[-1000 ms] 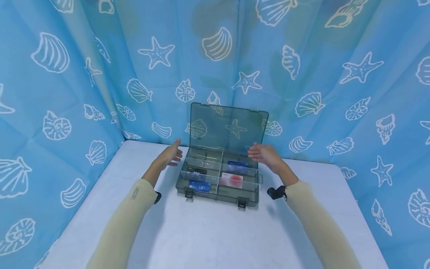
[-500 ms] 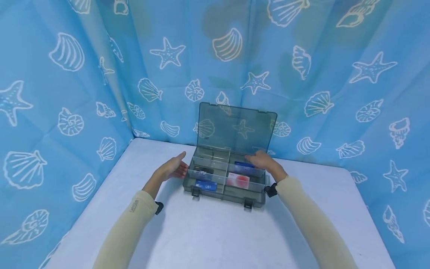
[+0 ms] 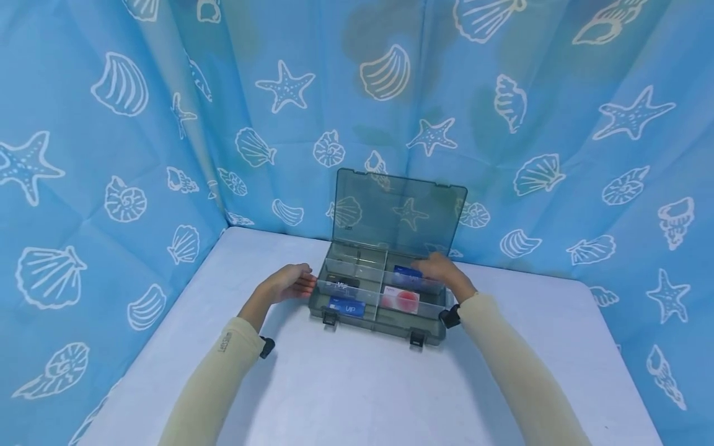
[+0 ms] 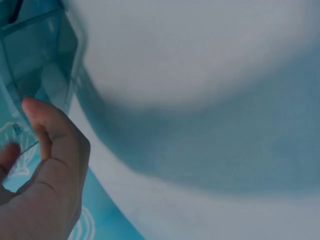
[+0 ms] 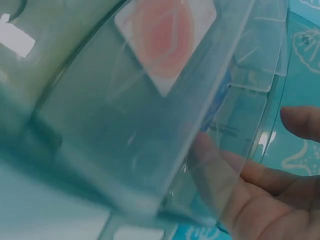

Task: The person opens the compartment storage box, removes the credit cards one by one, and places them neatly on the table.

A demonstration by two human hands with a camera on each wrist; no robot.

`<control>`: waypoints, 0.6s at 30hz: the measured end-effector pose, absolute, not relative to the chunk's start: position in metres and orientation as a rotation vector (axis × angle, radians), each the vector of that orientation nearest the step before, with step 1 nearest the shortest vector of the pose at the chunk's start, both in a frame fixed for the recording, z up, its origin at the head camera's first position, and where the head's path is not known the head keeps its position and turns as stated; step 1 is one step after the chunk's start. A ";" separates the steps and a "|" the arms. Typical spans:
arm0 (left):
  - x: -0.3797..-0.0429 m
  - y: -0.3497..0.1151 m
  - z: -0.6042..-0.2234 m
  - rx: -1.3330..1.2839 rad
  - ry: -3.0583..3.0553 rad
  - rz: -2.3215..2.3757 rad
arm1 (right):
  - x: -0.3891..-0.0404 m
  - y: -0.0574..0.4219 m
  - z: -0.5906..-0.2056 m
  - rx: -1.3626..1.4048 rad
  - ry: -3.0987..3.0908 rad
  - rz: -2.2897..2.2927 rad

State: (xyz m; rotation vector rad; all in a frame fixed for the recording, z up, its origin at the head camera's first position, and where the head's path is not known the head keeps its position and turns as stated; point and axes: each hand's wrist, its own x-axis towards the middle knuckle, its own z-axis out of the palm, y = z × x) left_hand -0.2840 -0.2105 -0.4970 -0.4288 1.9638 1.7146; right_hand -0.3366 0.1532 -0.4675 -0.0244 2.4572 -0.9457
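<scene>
A grey see-through divider box (image 3: 379,324) stands on the table, its lid (image 3: 401,210) raised at the back. My right hand (image 3: 443,271) reaches into the back right compartment, fingertips right at a blue card (image 3: 406,273). In the right wrist view the fingers (image 5: 215,175) show through a clear divider, with the thumb held apart. A white card with a red circle (image 3: 401,300) lies one compartment nearer. The left column holds a black VIP card (image 3: 343,284) and a blue VIP card (image 3: 347,306). Beside the box's left wall, my left hand (image 3: 287,285) has its fingertips at the side, loosely bent.
Two dark latches (image 3: 416,338) hang from the box's front. The white-covered table (image 3: 357,390) extends around it. Behind and on both sides hangs a blue curtain (image 3: 312,186) printed with shells and starfish, close behind the raised lid.
My right hand has moved from beside the raised lid down into the back right compartment. My left hand has come in against the box's left side. The head view has shifted slightly.
</scene>
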 end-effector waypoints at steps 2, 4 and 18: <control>-0.286 -0.212 -0.500 -0.422 1.938 1.728 | -0.338 0.152 -0.469 -0.009 2.421 -1.009; -0.286 -0.214 -0.502 -0.407 1.925 1.732 | -0.339 0.151 -0.468 0.000 2.413 -0.998; -0.293 -0.212 -0.503 -0.429 1.861 1.737 | -0.346 0.150 -0.470 0.032 2.439 -0.952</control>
